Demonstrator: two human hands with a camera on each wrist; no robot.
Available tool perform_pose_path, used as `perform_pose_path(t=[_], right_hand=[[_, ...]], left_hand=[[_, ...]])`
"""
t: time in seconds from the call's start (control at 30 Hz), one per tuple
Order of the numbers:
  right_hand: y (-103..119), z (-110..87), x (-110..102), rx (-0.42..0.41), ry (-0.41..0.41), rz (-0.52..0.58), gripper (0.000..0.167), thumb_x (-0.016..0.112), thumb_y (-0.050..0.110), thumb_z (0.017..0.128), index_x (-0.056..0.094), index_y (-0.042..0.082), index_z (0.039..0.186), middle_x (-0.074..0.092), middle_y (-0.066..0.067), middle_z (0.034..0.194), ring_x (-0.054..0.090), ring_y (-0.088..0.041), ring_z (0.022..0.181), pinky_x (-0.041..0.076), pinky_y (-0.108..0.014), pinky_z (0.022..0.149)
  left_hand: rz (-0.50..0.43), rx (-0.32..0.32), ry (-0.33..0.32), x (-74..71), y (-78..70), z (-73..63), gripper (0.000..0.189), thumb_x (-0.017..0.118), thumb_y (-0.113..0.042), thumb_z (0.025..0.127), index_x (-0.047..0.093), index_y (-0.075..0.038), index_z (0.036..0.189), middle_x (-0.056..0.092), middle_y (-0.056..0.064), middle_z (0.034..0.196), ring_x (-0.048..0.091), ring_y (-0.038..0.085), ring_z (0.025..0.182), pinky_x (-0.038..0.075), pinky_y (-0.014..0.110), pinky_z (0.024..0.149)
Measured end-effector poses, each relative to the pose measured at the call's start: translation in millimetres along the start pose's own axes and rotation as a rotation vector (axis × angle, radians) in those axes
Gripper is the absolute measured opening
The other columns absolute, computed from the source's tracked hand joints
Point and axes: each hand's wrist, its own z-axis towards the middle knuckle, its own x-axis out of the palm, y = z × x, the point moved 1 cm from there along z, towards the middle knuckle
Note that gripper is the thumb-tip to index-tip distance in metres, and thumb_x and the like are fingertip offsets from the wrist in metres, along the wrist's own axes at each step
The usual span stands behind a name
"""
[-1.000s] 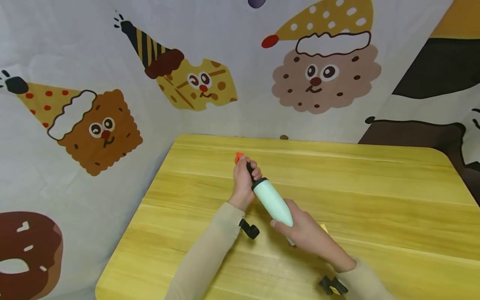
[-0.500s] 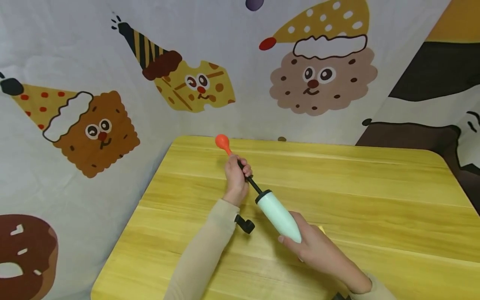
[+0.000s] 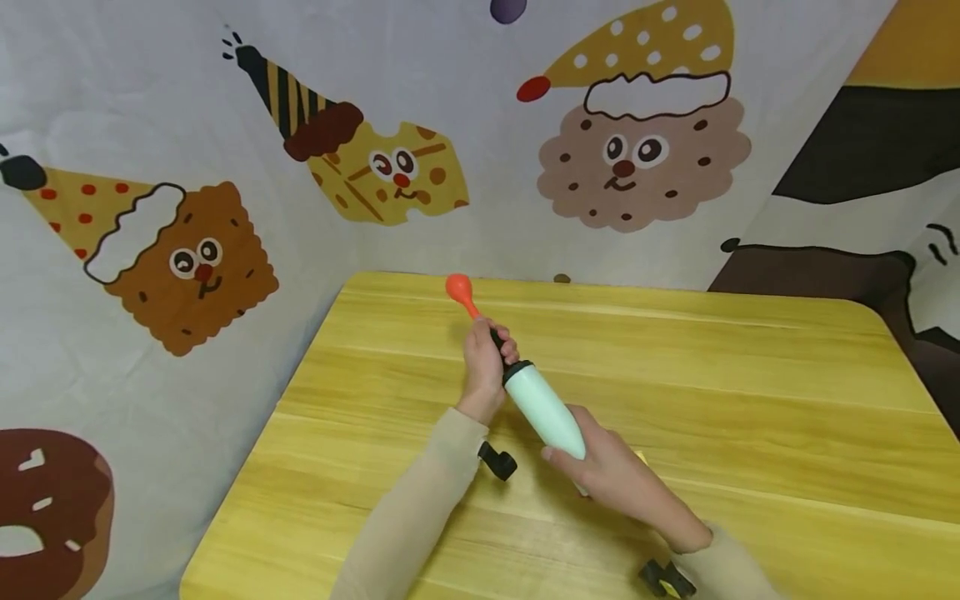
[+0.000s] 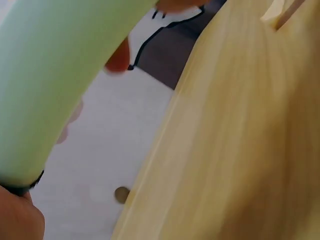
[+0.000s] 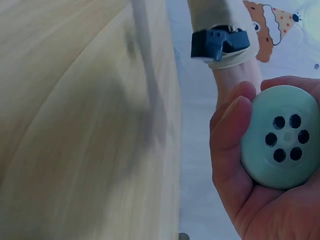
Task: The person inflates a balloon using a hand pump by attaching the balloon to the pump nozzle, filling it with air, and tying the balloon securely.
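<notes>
My left hand (image 3: 483, 362) grips the black nozzle end of a mint-green balloon pump (image 3: 543, 408), its thumb at the neck of an orange-red balloon (image 3: 459, 287). The balloon is small and round, slightly filled, and points away past the fist. Around the lower barrel wraps my right hand (image 3: 622, 475). The black end sits right against the barrel, with no rod showing between them. In the right wrist view the pump's rounded base (image 5: 287, 170), with several dark holes, lies in the curled right hand. The left wrist view has the barrel (image 4: 45, 75) across its upper left.
A wooden table (image 3: 750, 400) lies under both hands. Partly hidden behind the right hand is a small yellow thing (image 3: 641, 457) on the tabletop. A cartoon-printed cloth (image 3: 510, 225) hangs along the table's back and left edges.
Half a second ago the black rod stood pulled out between left hand and barrel; now the two are together. The balloon, hidden except for a bit one second ago, now shows as a small bulb.
</notes>
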Motion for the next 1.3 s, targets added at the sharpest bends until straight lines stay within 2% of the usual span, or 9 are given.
perform_pose_path(t=[0.2,0.4,0.57,0.73,0.83,0.93,1.03,1.13,1.3], right_hand=[[-2.1,-20.1,1.9,0.027,-0.027,-0.058,0.073,0.072,0.042,0.097,0.039,0.008,0.154,0.062,-0.007,0.086,0.058,-0.016,0.055,0.052,-0.034,0.046],[-5.3,-29.7,1.2,0.013,-0.026,-0.101,0.073,0.072,0.042,0.098,0.038,0.010,0.154,0.062,-0.007,0.089,0.059,-0.015,0.053,0.053,-0.034,0.046],[-4.4,-19.8,0.6,-0.014,-0.017,-0.120,0.071,0.071,0.041,0.099,0.038,0.008,0.152,0.062,-0.007,0.087,0.059,-0.015,0.053,0.052,-0.033,0.045],[-0.2,-2.4,-3.1,-0.019,0.019,-0.076,0.071,0.070,0.038,0.100,0.036,0.005,0.153,0.061,-0.007,0.079,0.058,-0.017,0.051,0.050,-0.034,0.043],[1.9,5.7,-1.5,-0.019,0.032,-0.047,0.071,0.070,0.037,0.100,0.035,0.003,0.153,0.061,-0.008,0.081,0.058,-0.017,0.053,0.050,-0.033,0.044],[2.4,8.5,3.5,-0.016,0.033,-0.037,0.075,0.070,0.040,0.099,0.035,0.003,0.154,0.062,-0.008,0.081,0.058,-0.016,0.055,0.051,-0.033,0.046],[0.8,3.2,5.9,-0.028,0.010,-0.078,0.076,0.071,0.043,0.098,0.037,0.005,0.154,0.064,-0.008,0.084,0.059,-0.016,0.057,0.051,-0.033,0.048],[-2.1,-8.2,3.6,-0.066,-0.035,-0.191,0.071,0.074,0.042,0.096,0.044,0.010,0.152,0.067,-0.007,0.097,0.060,-0.014,0.068,0.052,-0.032,0.055],[-6.1,-19.7,-1.0,-0.103,-0.088,-0.351,0.065,0.078,0.040,0.093,0.049,0.017,0.147,0.068,-0.003,0.104,0.059,-0.012,0.081,0.050,-0.033,0.067]], left_hand=[[-0.040,0.062,-0.045,-11.9,-14.2,15.5,0.031,0.029,-0.027,0.116,0.045,-0.012,0.093,0.048,-0.002,0.073,0.040,0.004,0.050,0.034,0.015,0.044],[-0.063,0.046,-0.036,-14.6,-13.4,13.1,0.032,0.029,-0.028,0.116,0.044,-0.013,0.092,0.048,-0.002,0.072,0.040,0.004,0.049,0.034,0.015,0.043],[-0.087,0.030,-0.019,-8.2,-5.7,2.3,0.031,0.030,-0.031,0.116,0.045,-0.014,0.094,0.048,-0.003,0.073,0.040,0.002,0.049,0.033,0.013,0.043],[-0.029,-0.025,0.002,-2.4,2.4,-8.4,0.034,0.031,-0.032,0.116,0.047,-0.013,0.093,0.049,-0.003,0.074,0.040,0.004,0.050,0.035,0.015,0.044],[0.000,-0.035,-0.016,-5.9,4.0,-5.0,0.035,0.032,-0.030,0.115,0.049,-0.012,0.090,0.050,-0.003,0.072,0.040,0.004,0.049,0.036,0.015,0.044],[0.006,-0.021,-0.043,-13.2,-0.1,5.3,0.034,0.031,-0.027,0.115,0.048,-0.011,0.089,0.050,-0.003,0.070,0.040,0.003,0.048,0.035,0.015,0.043],[-0.018,0.013,-0.076,-23.3,-9.8,18.2,0.031,0.031,-0.025,0.115,0.047,-0.011,0.091,0.049,-0.003,0.071,0.040,0.003,0.049,0.035,0.015,0.043],[-0.067,0.058,-0.120,-35.5,-21.9,29.1,0.027,0.031,-0.022,0.114,0.045,-0.012,0.093,0.048,-0.002,0.072,0.040,0.004,0.050,0.034,0.015,0.043],[-0.098,0.090,-0.138,-44.4,-29.0,30.4,0.027,0.031,-0.020,0.113,0.046,-0.011,0.092,0.048,-0.001,0.071,0.040,0.006,0.049,0.034,0.017,0.043]])
